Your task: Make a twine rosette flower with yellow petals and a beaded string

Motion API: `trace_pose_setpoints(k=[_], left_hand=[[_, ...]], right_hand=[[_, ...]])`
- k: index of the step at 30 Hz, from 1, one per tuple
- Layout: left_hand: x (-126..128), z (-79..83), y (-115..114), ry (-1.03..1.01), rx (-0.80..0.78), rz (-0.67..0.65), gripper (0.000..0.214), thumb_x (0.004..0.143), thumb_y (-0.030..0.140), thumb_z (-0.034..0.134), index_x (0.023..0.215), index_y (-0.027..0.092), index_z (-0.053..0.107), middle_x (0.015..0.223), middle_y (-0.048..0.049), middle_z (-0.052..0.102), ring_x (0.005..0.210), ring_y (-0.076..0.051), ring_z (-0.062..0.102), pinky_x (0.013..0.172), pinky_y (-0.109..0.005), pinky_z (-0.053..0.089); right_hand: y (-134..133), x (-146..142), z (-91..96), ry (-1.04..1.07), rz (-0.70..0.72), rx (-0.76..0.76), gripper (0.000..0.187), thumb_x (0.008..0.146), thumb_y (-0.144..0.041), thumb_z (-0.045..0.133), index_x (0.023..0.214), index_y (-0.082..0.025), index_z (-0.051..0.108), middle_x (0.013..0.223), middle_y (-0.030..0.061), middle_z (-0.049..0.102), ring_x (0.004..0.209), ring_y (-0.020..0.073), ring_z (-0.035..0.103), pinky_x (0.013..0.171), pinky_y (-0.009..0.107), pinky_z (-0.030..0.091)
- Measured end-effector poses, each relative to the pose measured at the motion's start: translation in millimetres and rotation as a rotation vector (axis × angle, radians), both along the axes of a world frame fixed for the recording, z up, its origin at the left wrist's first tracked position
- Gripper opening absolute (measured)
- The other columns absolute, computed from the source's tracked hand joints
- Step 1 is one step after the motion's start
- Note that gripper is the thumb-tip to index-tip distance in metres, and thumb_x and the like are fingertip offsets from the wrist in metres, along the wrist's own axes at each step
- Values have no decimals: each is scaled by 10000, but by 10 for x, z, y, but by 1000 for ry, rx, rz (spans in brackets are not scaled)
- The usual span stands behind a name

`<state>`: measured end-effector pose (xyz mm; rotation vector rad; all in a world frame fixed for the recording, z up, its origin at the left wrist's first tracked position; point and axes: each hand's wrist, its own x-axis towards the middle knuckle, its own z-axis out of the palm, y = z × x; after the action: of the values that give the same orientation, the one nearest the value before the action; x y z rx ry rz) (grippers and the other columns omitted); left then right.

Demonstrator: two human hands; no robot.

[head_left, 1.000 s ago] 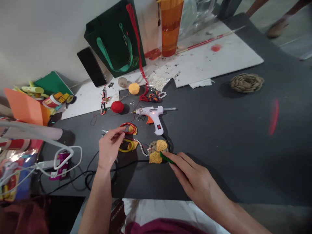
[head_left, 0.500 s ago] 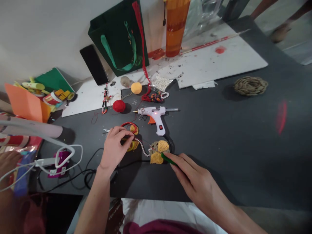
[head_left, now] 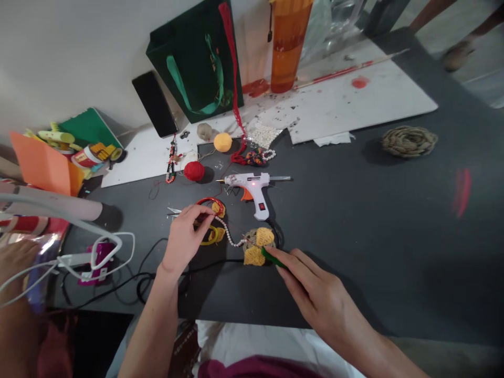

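My left hand (head_left: 189,233) pinches one end of a string of pearl-like beads (head_left: 230,234) between thumb and fingertips. The beads curve down to a beige-and-yellow woven piece (head_left: 255,255) lying flat on the table. My right hand (head_left: 311,283) grips a narrow green tool (head_left: 272,256), whose tip meets the right side of that piece; its exact kind is unclear. Below my left fingers lies a yellow ring (head_left: 211,236), partly covered, with a red ring (head_left: 205,201) just beyond. Scissors (head_left: 173,212) poke out behind my left hand. A white glue gun (head_left: 254,190) lies above the woven piece.
A red yarn ball (head_left: 194,170) and a yellow ball (head_left: 222,142) sit farther back. Behind them stand a dark green gift bag (head_left: 189,63) and an orange bottle (head_left: 289,52). A coiled rope piece (head_left: 409,141) is at right. Another person's hand (head_left: 18,262) and white cables (head_left: 112,236) are at left.
The whole view has shifted slightly to the right. My left hand has drawn the bead string a little, and my right hand stays with the green tool at the woven piece.
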<state>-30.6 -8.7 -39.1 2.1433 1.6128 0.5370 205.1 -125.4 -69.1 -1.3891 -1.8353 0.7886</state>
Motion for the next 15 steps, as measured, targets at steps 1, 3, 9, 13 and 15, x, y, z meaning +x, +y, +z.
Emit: trace_pose_setpoints(k=[1,3,9,13,15], left_hand=[[-2,-4,3,-26,-26,11,102,871,239,579,865,198,672,838,-21,710,722,-151,641,715,-260,501],[-7,-5,12,-82,-83,35,109,859,261,585,860,205,678,817,-11,729,692,-148,649,691,-253,506],[-49,37,60,-239,-242,71,160,823,304,597,894,193,686,852,-38,756,754,-171,685,725,-279,533],[-76,66,85,-266,-286,75,207,836,318,578,944,173,679,872,-62,750,763,-174,682,704,-279,529],[-79,71,93,-252,-272,72,209,836,310,571,951,172,677,873,-64,748,742,-168,672,687,-275,525]], right_hand=[[1,-1,0,-2,0,2,343,1012,-196,355,1282,-135,557,879,80,637,666,150,673,604,263,576],[8,-3,-1,-6,-3,8,342,1013,-199,353,1273,-131,564,867,79,636,657,149,671,599,260,576],[19,2,3,-7,-8,12,350,1014,-207,345,1271,-123,568,865,86,645,656,149,674,602,259,581],[11,2,25,-9,-5,4,354,1011,-198,343,1273,-126,571,875,93,652,655,142,670,614,252,584],[11,2,30,-10,-3,1,353,1009,-195,347,1270,-126,574,879,94,657,658,140,671,618,249,587]])
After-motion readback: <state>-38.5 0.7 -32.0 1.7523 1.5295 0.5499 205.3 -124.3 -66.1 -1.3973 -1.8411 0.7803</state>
